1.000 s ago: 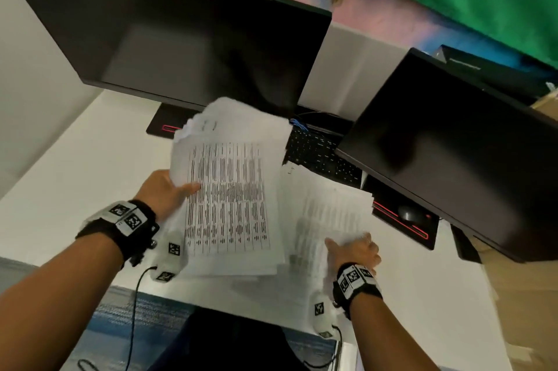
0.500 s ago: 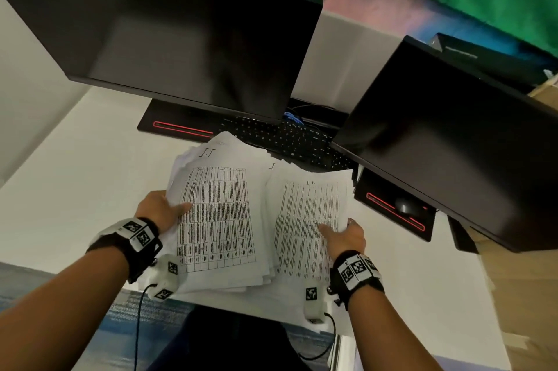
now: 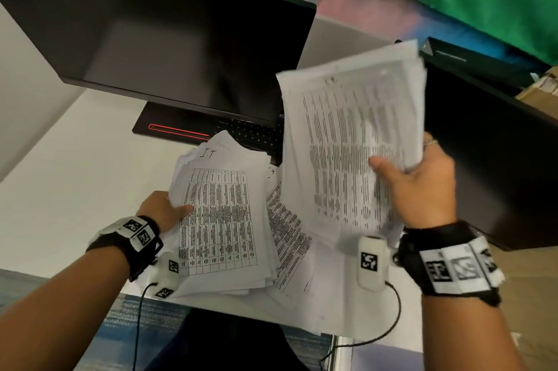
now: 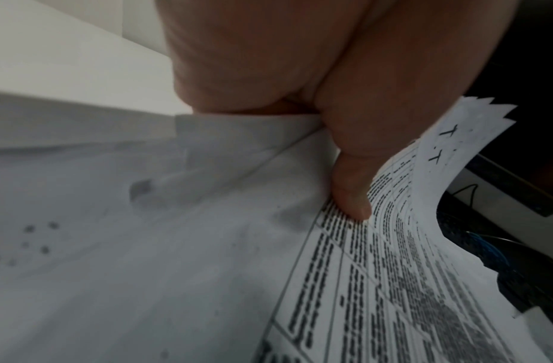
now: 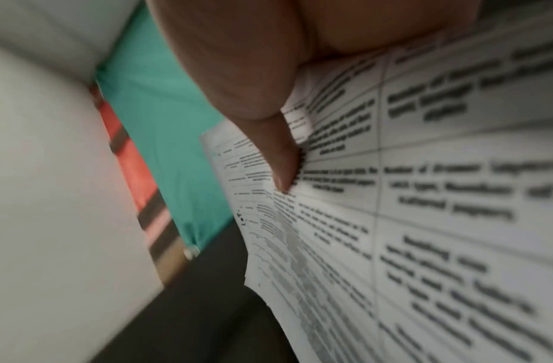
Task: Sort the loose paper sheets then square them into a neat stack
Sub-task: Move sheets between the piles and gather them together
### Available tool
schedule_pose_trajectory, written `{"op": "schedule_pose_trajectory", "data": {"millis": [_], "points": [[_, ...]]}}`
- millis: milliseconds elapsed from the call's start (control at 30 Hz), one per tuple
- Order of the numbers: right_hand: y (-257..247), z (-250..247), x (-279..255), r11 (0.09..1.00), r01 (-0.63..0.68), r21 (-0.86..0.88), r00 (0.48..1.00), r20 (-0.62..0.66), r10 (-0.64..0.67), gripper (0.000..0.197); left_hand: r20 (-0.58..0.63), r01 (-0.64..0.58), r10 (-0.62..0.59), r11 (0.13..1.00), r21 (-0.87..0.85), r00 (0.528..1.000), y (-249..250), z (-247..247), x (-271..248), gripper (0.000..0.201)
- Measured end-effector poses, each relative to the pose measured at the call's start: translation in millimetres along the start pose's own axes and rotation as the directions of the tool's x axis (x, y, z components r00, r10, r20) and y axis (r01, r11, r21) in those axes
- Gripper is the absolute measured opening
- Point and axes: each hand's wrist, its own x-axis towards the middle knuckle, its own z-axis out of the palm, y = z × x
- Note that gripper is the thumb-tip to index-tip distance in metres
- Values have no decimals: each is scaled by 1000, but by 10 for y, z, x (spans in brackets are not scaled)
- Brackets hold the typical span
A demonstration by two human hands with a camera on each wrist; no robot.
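**Right hand lifting one bundle, left hand gripping the pile**

The right hand [image 3: 422, 189] is holding a bundle [image 3: 353, 141] of printed sheets up off the desk [image 3: 75, 174], toward 1 o'clock in the head view. Its thumb [image 5: 278, 159] is pressing on the printed face while the other fingers are curling behind the right edge, so the bundle is being pinched. The bundle is tilting and blurred, and it is covering part of the right monitor [image 3: 498, 159].

The left hand [image 3: 163, 209] is gripping the pile [image 3: 223, 213] at its left edge, around 7 o'clock. Its thumb [image 4: 351, 191] is lying on the top sheet, marked "I.T"; the other fingers are hidden beneath. The pile is lying fanned and uneven on the desk, near its front edge, with more sheets spreading toward 5 o'clock under the raised bundle. The keyboard [image 3: 253, 135] is sitting just beyond the pile, at 12 o'clock, below the left monitor [image 3: 169, 38].
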Motion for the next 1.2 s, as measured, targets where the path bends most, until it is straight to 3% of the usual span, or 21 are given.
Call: {"op": "schedule_pose_trajectory", "data": {"millis": [100, 200, 300, 333, 400, 467, 533, 600, 633, 667, 700, 733, 800, 833, 867, 1000, 1100, 1200], "points": [[-256, -121, 6, 981, 22, 193, 999, 37, -30, 38, 17, 21, -21, 1000, -8, 1000, 8, 56, -12, 29], [-190, 58, 18, 932, -65, 357, 993, 112, 26, 38, 3, -10, 10, 1000, 6, 1000, 57, 55, -85, 20], [119, 619, -9, 936, -261, 238, 953, 217, 211, 43, 39, 10, 2, 950, -313, 999, 89, 7, -131, 33], [271, 830, -26, 914, -345, 214, 924, 247, 291, 44, 59, 15, 6, 938, -346, 998, 84, -27, -148, 38], [614, 1221, -63, 880, -454, 135, 873, 265, 410, 48, 121, 74, -35, 941, -329, 992, -33, -25, -51, 84], [924, 1540, -145, 880, -468, -80, 843, 257, 472, 50, 208, 164, -68, 856, -490, 976, -159, 13, 35, 103], [1172, 1813, -301, 870, -409, -274, 808, 335, 485, 56, 242, 142, -22, 859, -492, 970, -105, 61, 24, 91], [1315, 1973, -491, 893, -274, -357, 784, 455, 422, 59, 164, -36, 78, 969, -246, 983, -21, 115, -23, 57], [1387, 1986, -544, 895, -213, -391, 799, 458, 390, 60, 82, -123, 131, 987, -101, 988, 4, 153, -22, 38], [1454, 1921, -550, 869, -194, -455, 833, 391, 391, 63, 33, -163, 162, 986, 38, 986, 5, 182, -21, 24], [1530, 1795, -524, 808, -247, -535, 860, 262, 437, 69, 24, -181, 179, 977, 111, 983, 19, 189, -44, 15], [1630, 1632, -490, 717, -363, -595, 851, 101, 515, 79, 30, -183, 181, 972, 147, 983, 17, 197, -44, 11], [1818, 1255, -438, 530, -602, -598, 731, -146, 666, 102, 34, -204, 201, 968, 148, 979, 15, 182, -41, 14], [1883, 1108, -442, 480, -657, -582, 680, -183, 710, 110, 36, -212, 209, 968, 136, 977, -10, 177, -27, 17], [1956, 1039, -450, 472, -665, -579, 663, -167, 729, 115, 33, -210, 207, 968, 137, 978, -29, 178, -11, 21], [2054, 1037, -382, 587, -615, -527, 713, -54, 699, 117, 27, -192, 190, 968, 161, 981, -99, 204, 81, 29], [1957, 1015, -260, 593, -692, -412, 659, -26, 751, 107, 14, -182, 183, 968, 175, 983, -119, 215, 116, 34], [1916, 1021, -232, 579, -680, -450, 658, -25, 752, 98, 15, -162, 162, 972, 172, 987, -129, 214, 114, 40]]}}
